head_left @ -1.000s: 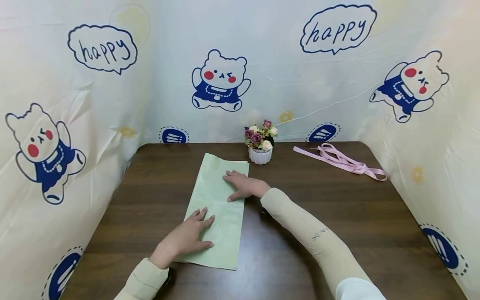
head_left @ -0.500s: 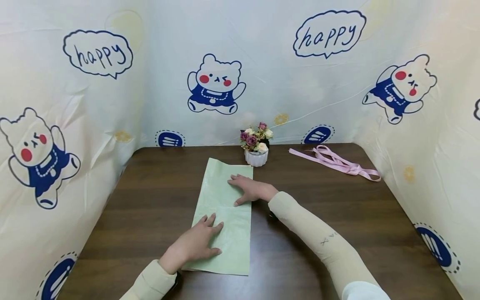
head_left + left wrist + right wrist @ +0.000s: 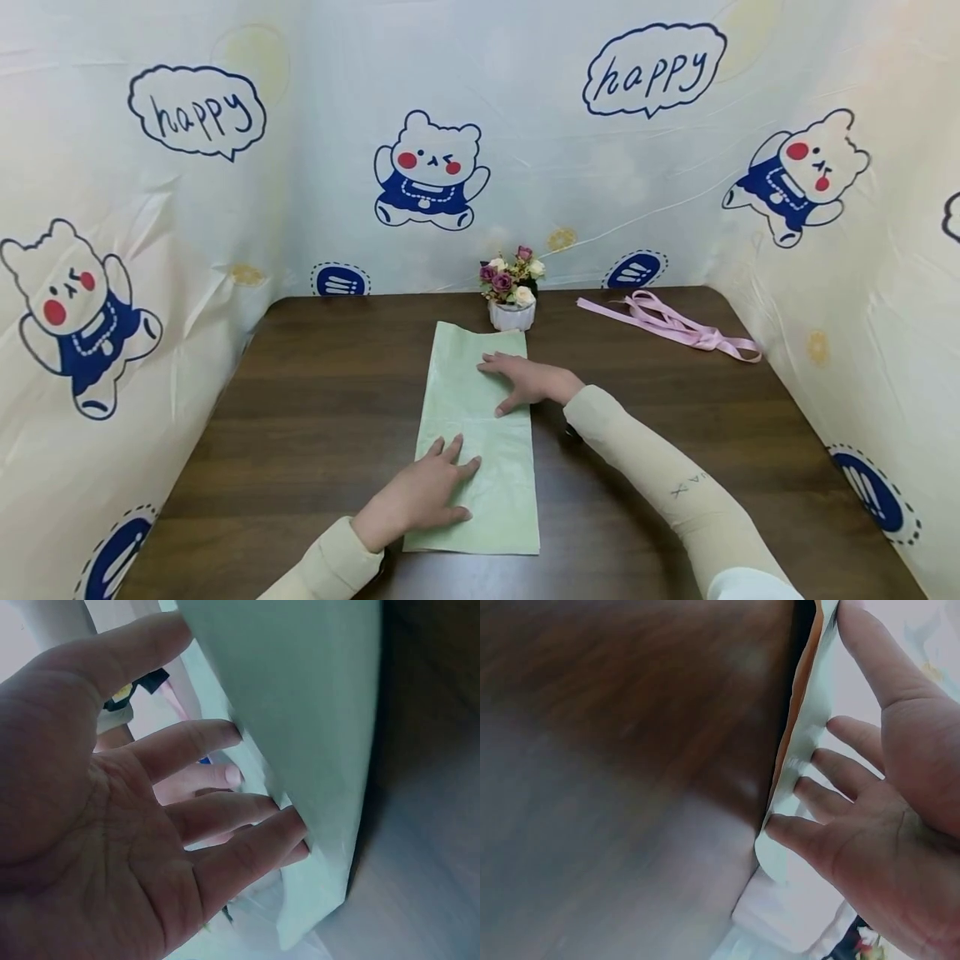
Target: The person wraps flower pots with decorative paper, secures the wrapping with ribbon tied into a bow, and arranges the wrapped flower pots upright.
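A long, pale green folded sheet (image 3: 465, 392), which looks like wrapping paper, lies flat on the brown table (image 3: 322, 400). On its lower left part rests my left hand (image 3: 420, 498), fingers spread and fingertips on the surface. My right hand (image 3: 528, 382) touches the upper right part from the side, its fingers also spread. The left wrist view has the left hand's fingertips (image 3: 292, 825) against the green sheet (image 3: 300, 697). Seen from the right wrist, the right palm (image 3: 900, 832) is lifted while the fingertips meet the sheet's surface (image 3: 795, 765). Neither hand grips anything.
Just behind the sheet's far end stands a small white pot of artificial flowers (image 3: 512, 292). A pink ribbon (image 3: 675, 323), loosely bundled, lies at the back right. Printed cloth (image 3: 315, 150) hangs round the table's back and sides.
Both hands have slid to the right with the green sheet beneath them, and the sheet now lies straighter. The head view has shifted slightly. The flower pot and ribbon stay in place.
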A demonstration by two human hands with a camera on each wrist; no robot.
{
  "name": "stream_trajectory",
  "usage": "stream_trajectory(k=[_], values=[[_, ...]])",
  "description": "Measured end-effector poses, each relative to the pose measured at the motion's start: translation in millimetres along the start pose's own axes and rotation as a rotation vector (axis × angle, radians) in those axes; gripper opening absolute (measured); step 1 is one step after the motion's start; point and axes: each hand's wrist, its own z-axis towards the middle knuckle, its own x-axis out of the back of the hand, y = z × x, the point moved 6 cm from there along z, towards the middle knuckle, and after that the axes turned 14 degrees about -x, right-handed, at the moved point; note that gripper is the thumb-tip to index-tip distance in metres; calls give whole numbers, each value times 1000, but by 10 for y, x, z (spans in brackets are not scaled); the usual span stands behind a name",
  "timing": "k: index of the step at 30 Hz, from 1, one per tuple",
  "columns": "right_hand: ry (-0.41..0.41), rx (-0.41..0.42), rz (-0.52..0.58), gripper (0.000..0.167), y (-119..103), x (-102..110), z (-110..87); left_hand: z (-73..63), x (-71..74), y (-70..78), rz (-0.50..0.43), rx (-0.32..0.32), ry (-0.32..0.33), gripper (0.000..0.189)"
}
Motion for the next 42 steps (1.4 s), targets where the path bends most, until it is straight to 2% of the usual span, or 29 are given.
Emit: stream_trajectory(k=[7,14,19,24,31,35,39,42], values=[[16,9,14,88,183,45,-142,171,-42,138,45,-29,-39,68],[51,11,6,87,441,116,-248,355,-82,279,75,-92,-68,64],[53,0,21,90,569,151,-301,443,-98,292,80,-125,-69,63],[57,-13,6,89,613,176,-349,474,-122,288,63,-142,-74,62],[47,-88,-29,90,638,231,-368,530,-131,342,64,-143,-75,61],[49,-116,-40,82,624,271,-386,562,-121,380,66,-143,-75,61],[134,-168,-45,65,625,356,-442,568,-115,387,76,-137,-79,61],[239,-294,-15,51,695,440,-514,561,-117,383,62,-131,-84,61]])
